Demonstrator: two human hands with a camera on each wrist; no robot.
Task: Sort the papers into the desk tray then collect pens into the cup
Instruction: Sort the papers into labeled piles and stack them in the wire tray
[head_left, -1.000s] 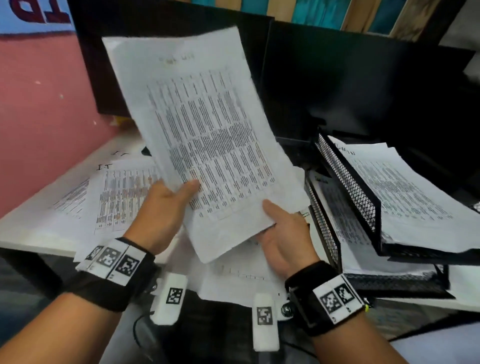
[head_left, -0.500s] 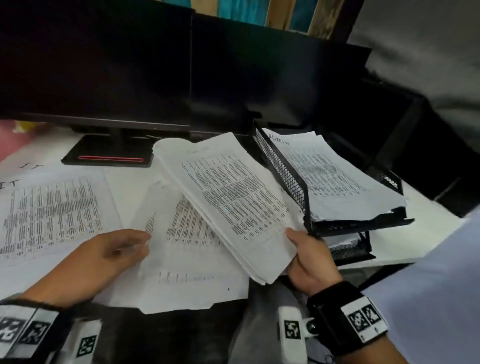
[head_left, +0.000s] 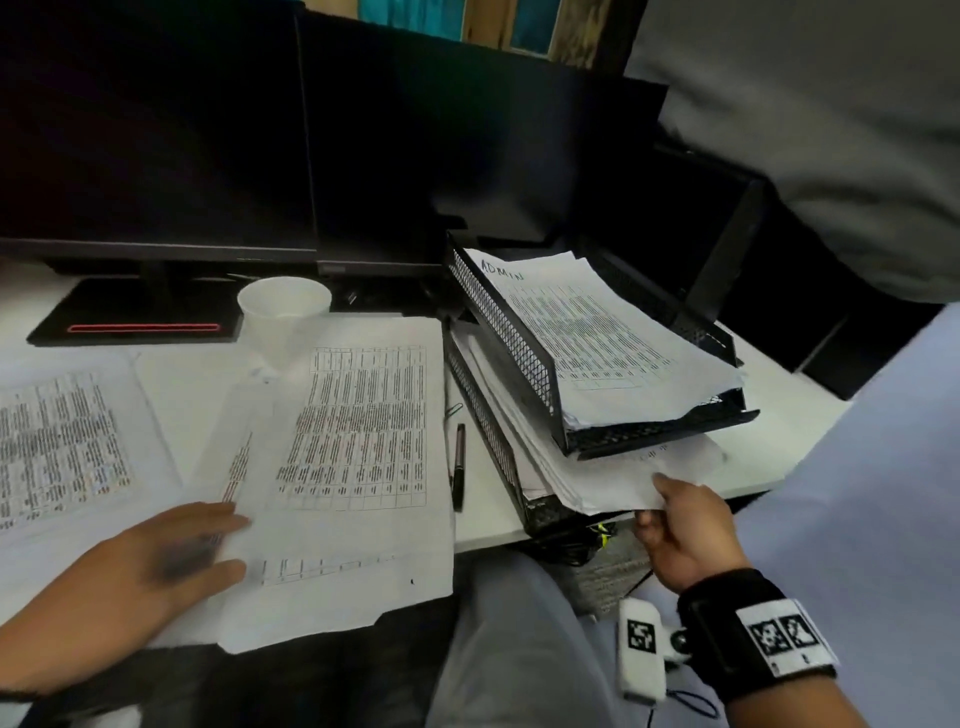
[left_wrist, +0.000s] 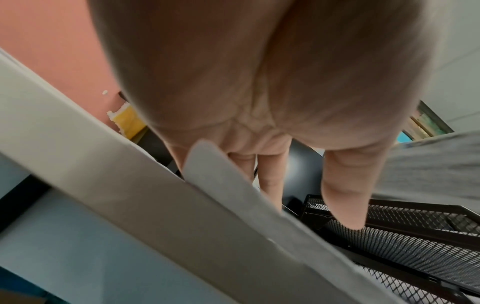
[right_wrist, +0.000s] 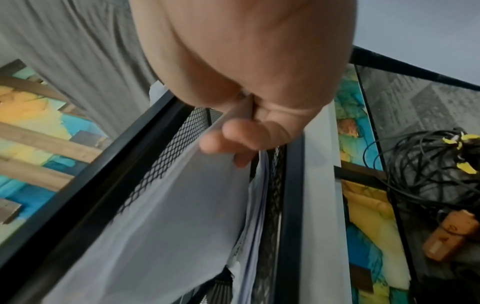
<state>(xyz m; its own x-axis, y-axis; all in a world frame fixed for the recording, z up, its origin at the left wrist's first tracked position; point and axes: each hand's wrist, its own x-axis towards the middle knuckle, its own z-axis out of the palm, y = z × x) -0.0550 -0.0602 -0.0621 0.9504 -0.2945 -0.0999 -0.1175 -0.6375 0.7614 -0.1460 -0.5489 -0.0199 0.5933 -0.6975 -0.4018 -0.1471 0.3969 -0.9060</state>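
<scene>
A black mesh two-tier desk tray (head_left: 511, 343) stands at the right of the white desk. Its upper tier holds printed papers marked ADMIN (head_left: 597, 332). My right hand (head_left: 652, 501) pinches the near edge of a paper stack (head_left: 613, 478) that lies in the lower tier, thumb on top and fingers curled below (right_wrist: 223, 148). My left hand (head_left: 234, 545), blurred, lies flat with straight fingers (left_wrist: 270, 176) on loose printed sheets (head_left: 358, 431) at the desk's front. A black pen (head_left: 458, 467) lies between those sheets and the tray. A white cup (head_left: 283, 312) stands behind the sheets.
Two dark monitors (head_left: 156, 130) fill the back of the desk, one stand (head_left: 140, 317) left of the cup. More printed pages (head_left: 57, 441) lie at the far left. A paper clip (head_left: 453, 409) sits above the pen. A cable bundle (right_wrist: 426, 164) hangs below the desk.
My right hand carried its paper stack from above the desk into the tray's lower tier. The cup and pen have come into sight. My left hand stays on the loose sheets.
</scene>
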